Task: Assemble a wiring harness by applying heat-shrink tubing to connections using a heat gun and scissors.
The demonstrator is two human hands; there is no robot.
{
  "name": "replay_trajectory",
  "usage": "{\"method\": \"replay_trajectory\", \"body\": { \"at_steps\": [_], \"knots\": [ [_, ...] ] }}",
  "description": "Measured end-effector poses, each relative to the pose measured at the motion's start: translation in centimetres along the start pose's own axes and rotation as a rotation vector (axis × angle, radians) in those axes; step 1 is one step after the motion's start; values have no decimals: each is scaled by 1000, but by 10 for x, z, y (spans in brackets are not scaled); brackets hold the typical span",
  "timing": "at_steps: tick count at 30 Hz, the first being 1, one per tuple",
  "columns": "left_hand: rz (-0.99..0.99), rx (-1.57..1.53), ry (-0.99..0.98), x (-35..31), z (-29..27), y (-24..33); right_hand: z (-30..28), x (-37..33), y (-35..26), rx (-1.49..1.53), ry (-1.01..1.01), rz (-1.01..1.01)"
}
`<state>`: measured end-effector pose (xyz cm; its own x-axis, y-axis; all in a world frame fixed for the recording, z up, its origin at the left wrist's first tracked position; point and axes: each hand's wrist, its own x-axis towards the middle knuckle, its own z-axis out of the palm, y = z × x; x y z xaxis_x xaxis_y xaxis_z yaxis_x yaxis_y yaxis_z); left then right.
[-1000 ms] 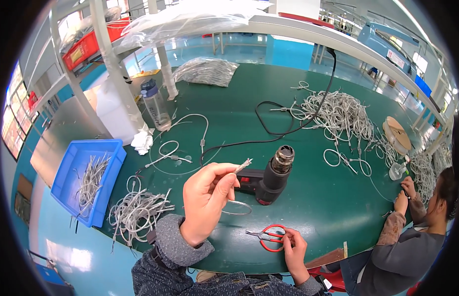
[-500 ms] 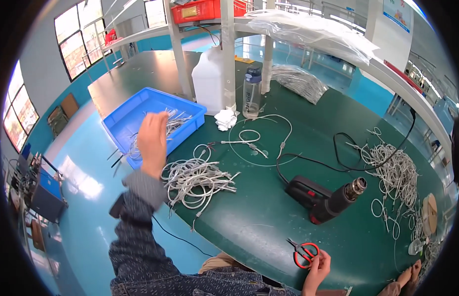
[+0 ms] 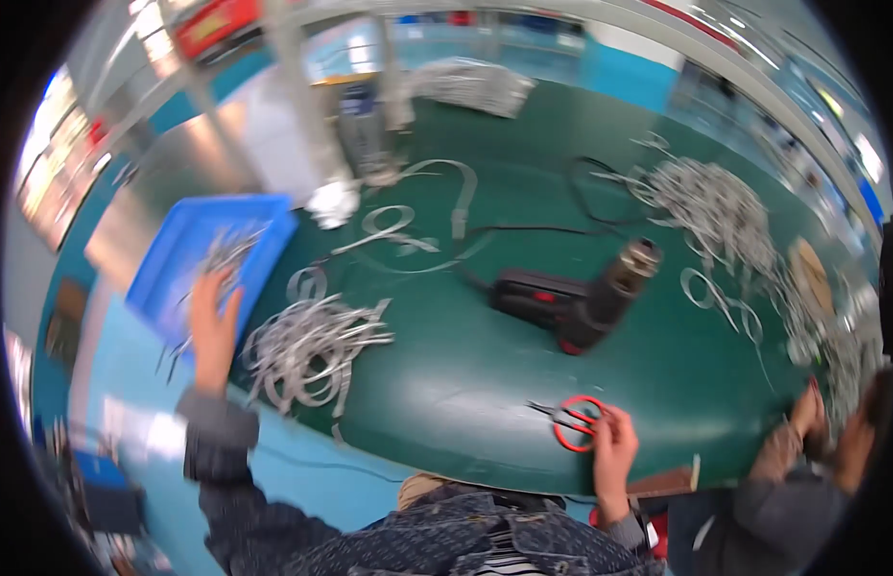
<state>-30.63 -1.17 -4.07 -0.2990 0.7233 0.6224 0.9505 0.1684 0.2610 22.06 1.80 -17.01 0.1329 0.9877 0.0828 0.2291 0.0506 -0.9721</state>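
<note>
My left hand [image 3: 212, 326] is at the near edge of a blue plastic tray [image 3: 163, 240], its thumb apart from the other fingers and nothing seen in it; motion blurs it slightly. Inside the tray lie short cable pieces [image 3: 230, 252] in a loose bunch, just past my fingertips. My right hand [image 3: 614, 446] grips red-handled scissors [image 3: 573, 422] by one loop above the green table [image 3: 446, 355], blades pointing left. Between the hands, nearer the left, sits a tangled heap of grey-white cables [image 3: 317, 346].
A black heat gun [image 3: 571, 298] lies mid-table, its cord running behind it. Behind are a single looped cable [image 3: 389, 226], crumpled white tissue [image 3: 333, 202] and a water bottle [image 3: 363, 134]. On the right is a large cable pile [image 3: 715, 206], with another person's hand [image 3: 806, 408] nearby.
The view has swung right, so the table things sit further left. My left hand has lowered toward the tray, its thumb now spread. My right hand still holds the scissors.
</note>
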Motion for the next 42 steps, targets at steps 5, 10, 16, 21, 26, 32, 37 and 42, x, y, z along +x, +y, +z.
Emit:
{"method": "replay_trajectory", "body": {
  "at_steps": [5,10,16,21,26,32,37,42],
  "knots": [
    [158,-479,-316,-65,-10,157,6,2,6,-181,-50,-112],
    [181,-760,-537,-116,67,228,-18,28,-10,-323,-400,-167],
    [169,-893,-574,-136,98,239,-57,161,-17,-905,-206,-448],
    [155,-768,-442,-154,99,222,-97,310,35,-1246,218,-84],
    [48,-598,-372,-168,75,216,-111,385,54,-1171,325,25],
    [74,-502,-330,-167,78,216,-89,446,26,-1181,185,112],
    [21,-466,-319,-163,79,224,-97,463,25,-1115,34,175],
    [-75,-450,-354,-164,82,227,-107,477,59,-1163,91,127]
  ]
}}
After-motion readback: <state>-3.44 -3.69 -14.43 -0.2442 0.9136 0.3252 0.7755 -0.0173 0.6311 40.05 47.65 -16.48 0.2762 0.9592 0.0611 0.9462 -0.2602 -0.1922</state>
